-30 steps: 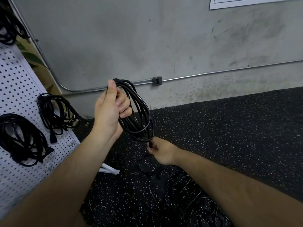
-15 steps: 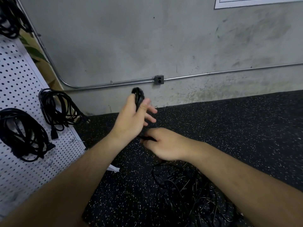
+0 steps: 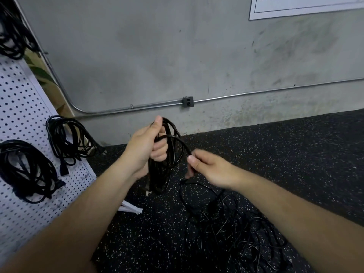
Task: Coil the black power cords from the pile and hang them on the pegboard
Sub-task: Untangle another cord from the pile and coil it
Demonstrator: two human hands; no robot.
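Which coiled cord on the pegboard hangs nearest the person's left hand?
The coil at the pegboard's right edge, its connector dangling; the larger bundle and the top-corner bundle hang further left.

1. Coils [image 3: 67, 142] are hanging on the pegboard [image 3: 23, 107], left.
2. The pile [image 3: 232, 229] is lying on the floor [image 3: 295, 154], to its right.
3. A cord [image 3: 159, 178] is hanging between them.
4. An outlet [image 3: 187, 102] is sitting on the wall [image 3: 157, 56] behind.
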